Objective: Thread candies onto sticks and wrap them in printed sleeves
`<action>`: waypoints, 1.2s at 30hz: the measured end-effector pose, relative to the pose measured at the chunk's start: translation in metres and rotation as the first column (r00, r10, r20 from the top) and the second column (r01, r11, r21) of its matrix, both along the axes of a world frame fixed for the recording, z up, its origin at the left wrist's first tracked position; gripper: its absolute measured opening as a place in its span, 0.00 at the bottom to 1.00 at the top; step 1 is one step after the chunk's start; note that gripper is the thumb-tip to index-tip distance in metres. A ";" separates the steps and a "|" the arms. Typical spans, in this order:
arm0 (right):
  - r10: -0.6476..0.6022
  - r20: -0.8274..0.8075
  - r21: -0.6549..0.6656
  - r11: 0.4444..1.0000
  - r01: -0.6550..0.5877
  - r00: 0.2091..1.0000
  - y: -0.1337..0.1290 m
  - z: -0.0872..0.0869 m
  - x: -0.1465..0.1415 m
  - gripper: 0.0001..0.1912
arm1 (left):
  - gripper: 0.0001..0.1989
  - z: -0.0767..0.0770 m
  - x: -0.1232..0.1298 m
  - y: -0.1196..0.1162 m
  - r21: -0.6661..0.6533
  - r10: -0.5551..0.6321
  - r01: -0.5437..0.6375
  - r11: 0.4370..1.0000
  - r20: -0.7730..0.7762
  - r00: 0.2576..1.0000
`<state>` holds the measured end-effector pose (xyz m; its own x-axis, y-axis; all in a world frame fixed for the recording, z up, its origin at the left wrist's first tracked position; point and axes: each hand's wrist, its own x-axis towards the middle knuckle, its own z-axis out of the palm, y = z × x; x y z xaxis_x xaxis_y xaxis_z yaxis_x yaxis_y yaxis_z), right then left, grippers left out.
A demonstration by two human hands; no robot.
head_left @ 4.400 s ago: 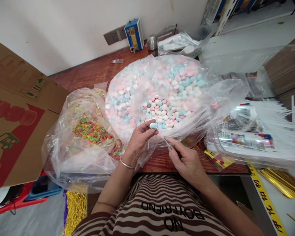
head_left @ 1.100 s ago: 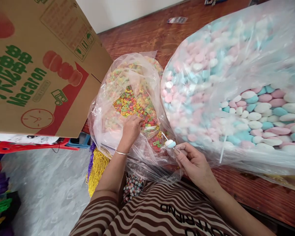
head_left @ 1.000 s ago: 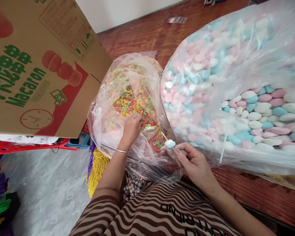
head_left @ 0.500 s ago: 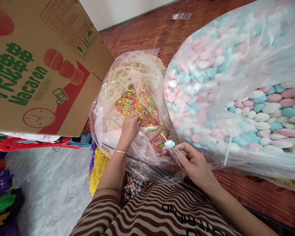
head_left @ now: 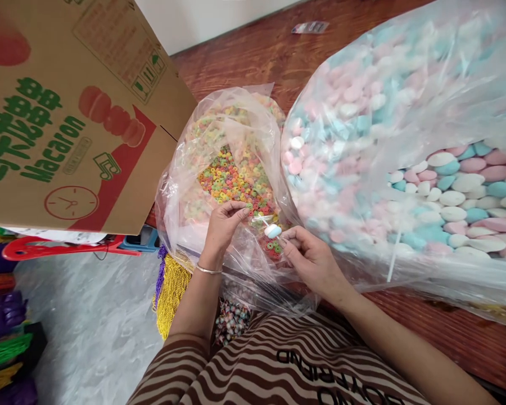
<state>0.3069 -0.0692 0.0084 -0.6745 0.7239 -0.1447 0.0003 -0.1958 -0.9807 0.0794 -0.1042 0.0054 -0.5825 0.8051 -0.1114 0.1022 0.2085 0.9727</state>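
My right hand [head_left: 314, 256] pinches the lower end of a thin white stick. A white and pale-blue marshmallow [head_left: 272, 230] is threaded on this stick, and the bare tip pokes out beyond it. My left hand [head_left: 227, 228], with a thin bracelet at its wrist, is closed in a pinch just left of the tip. A small greenish ring-shaped candy [head_left: 249, 207] shows at its fingertips. Beneath both hands, an open clear plastic bag [head_left: 172, 163] holds many small coloured rings [head_left: 231, 180] in red, yellow, orange and green.
On the right lies a big clear bag [head_left: 362, 146] of pink, white and blue marshmallows [head_left: 453, 198], with a loose white stick [head_left: 394, 259] on it. A cardboard box [head_left: 122, 185] stands at left. Yellow bead strands [head_left: 172, 292] hang by the wooden table [head_left: 236, 53].
My left hand has come up out of the rings with a small piece at its fingertips. My right hand has moved left, bringing the stick and marshmallow close to it.
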 end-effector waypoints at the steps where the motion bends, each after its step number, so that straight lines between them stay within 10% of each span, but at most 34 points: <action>1: 0.001 -0.004 -0.003 1.000 -0.001 1.000 0.001 0.001 -0.003 0.13 | 0.13 0.001 0.004 -0.001 0.012 0.002 -0.003 1.000 0.091 0.996; 11: -0.029 0.016 0.008 1.000 0.029 0.999 0.002 -0.004 -0.004 0.14 | 0.12 0.015 0.031 -0.007 0.075 -0.136 0.130 0.989 0.078 0.988; 24: -0.025 -0.026 -0.044 0.999 0.024 0.999 0.000 -0.003 0.003 0.17 | 0.19 0.017 0.034 -0.002 0.035 -0.008 -0.008 0.999 0.418 0.908; 36: -0.032 0.123 0.155 0.988 0.012 0.992 -0.002 0.003 0.022 0.14 | 0.06 0.026 0.045 -0.005 0.125 -0.189 0.195 0.973 -0.058 0.980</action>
